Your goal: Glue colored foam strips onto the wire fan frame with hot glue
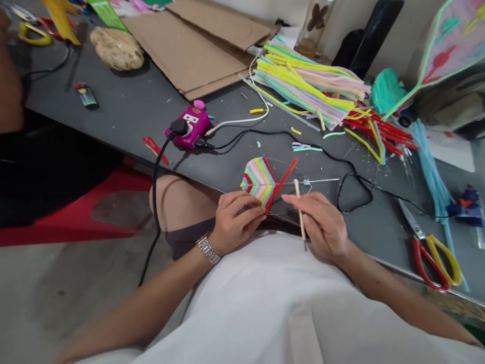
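Note:
My left hand (238,217) pinches the lower edge of a striped pipe-cleaner leaf (260,179), banded in red, yellow, lilac, mint and blue. A loose red pipe-cleaner end (288,172) sticks up from the leaf's right side. Between the thumb and fingers of my right hand (324,222) is a thin wooden stick (300,210), standing roughly upright. Just beyond the stick lies a thin metal wire (324,180) with a pale blue bit on it. My right fingertips point toward the leaf, a small gap apart from it.
A purple power adapter (188,128) with black cords stands left of the leaf. Bundled pipe cleaners (306,83) and cardboard sheets (197,50) lie farther back. Scissors (432,253) and a blue glue gun (470,205) are at right. A person's arm (9,86) shows at far left.

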`<act>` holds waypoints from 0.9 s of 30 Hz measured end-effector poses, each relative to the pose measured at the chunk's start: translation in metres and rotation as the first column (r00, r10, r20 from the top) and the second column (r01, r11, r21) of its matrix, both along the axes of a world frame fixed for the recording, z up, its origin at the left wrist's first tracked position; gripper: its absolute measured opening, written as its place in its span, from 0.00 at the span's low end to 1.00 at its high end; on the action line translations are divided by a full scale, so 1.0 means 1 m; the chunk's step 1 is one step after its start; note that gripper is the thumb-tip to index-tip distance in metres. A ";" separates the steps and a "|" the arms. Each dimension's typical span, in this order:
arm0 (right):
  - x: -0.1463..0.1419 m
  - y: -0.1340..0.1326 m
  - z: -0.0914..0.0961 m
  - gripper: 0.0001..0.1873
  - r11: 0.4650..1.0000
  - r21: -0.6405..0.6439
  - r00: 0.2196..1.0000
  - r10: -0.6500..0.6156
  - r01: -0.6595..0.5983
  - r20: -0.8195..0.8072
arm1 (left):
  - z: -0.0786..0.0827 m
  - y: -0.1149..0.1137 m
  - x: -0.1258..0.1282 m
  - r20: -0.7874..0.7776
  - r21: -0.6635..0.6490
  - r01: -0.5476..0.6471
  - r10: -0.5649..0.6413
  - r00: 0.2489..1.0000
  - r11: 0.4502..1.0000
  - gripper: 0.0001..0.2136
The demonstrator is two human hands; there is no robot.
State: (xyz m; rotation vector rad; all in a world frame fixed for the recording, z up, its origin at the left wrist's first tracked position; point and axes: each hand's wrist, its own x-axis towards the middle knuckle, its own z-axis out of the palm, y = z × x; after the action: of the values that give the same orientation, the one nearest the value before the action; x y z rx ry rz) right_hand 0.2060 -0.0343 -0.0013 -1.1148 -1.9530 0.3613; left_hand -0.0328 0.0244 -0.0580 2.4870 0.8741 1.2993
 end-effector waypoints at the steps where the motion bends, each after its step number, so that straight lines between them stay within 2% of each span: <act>1: 0.000 0.000 0.002 0.21 0.998 0.004 0.997 -0.069 0.070 -0.034 | 0.002 0.001 0.004 -0.002 -0.015 -0.017 0.017 1.000 1.000 0.03; 3: -0.001 0.000 0.006 0.13 0.972 0.001 0.964 -0.232 0.234 -0.131 | 0.008 0.004 0.014 -0.025 -0.046 -0.054 0.053 0.998 0.997 0.02; 5: -0.003 0.001 0.006 0.11 0.935 -0.038 0.902 -0.349 0.351 -0.254 | 0.013 0.008 0.025 -0.059 -0.079 -0.092 0.087 0.994 0.993 0.01; 7: -0.003 0.002 0.003 0.12 0.913 -0.123 0.847 -0.408 0.390 -0.340 | 0.016 0.011 0.033 -0.084 -0.092 -0.113 0.106 0.991 0.989 0.02; 10: 0.002 0.003 -0.003 0.04 0.884 -0.300 0.847 -0.444 0.360 -0.292 | 0.015 0.013 0.035 -0.101 -0.053 -0.074 0.068 0.993 0.996 0.01; 11: 0.005 0.004 -0.006 0.01 0.875 -0.336 0.861 -0.441 0.348 -0.255 | 0.013 0.013 0.033 -0.098 -0.033 -0.049 0.046 0.994 0.998 0.02; 14: 0.010 0.007 -0.011 0.07 0.883 -0.316 0.895 -0.412 0.346 -0.173 | 0.007 0.012 0.023 -0.094 0.011 0.011 -0.010 0.996 1.000 0.08; 18: 0.000 0.015 -0.014 0.06 0.890 -0.306 0.896 -0.404 0.339 -0.183 | 0.003 0.013 0.016 -0.102 0.041 0.052 -0.048 0.994 0.998 0.10; 22: -0.019 0.025 -0.017 0.08 0.946 -0.199 0.957 -0.279 0.258 -0.086 | 0.002 0.014 0.016 -0.088 0.070 0.059 -0.053 0.995 0.996 0.11; 27: -0.022 0.029 -0.019 0.08 0.972 -0.108 0.978 -0.208 0.209 0.026 | 0.000 0.016 0.016 -0.092 0.060 0.067 -0.062 0.994 0.996 0.13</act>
State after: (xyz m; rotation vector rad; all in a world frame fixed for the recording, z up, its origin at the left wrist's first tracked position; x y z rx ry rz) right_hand 0.1841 -0.0051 -0.0205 -1.3843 -1.8249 0.3513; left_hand -0.0171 0.0400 -0.0580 2.6175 0.7761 1.2215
